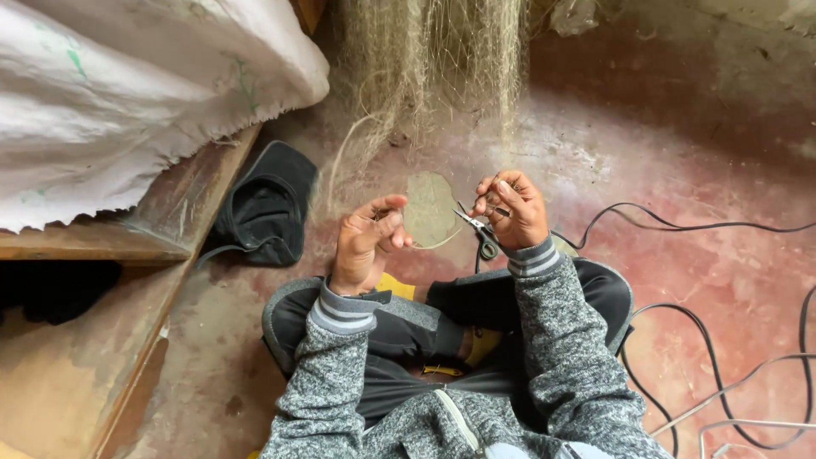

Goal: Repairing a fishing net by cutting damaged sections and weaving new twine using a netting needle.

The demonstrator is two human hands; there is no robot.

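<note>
A fine pale fishing net (433,59) hangs down in front of me to the reddish floor. My left hand (365,242) pinches a strand of the net between thumb and fingers. My right hand (512,208) holds small scissors (478,231), blades pointing left toward the net, while its fingertips also touch thin net threads. A flat, round greyish piece (430,210) lies on the floor between my hands. Both arms wear grey knit sleeves, and I sit cross-legged.
A white woven sack (127,93) lies on a wooden platform (170,221) at the left. A black cloth bag (268,208) rests beside it. Black and white cables (714,357) loop over the floor at the right.
</note>
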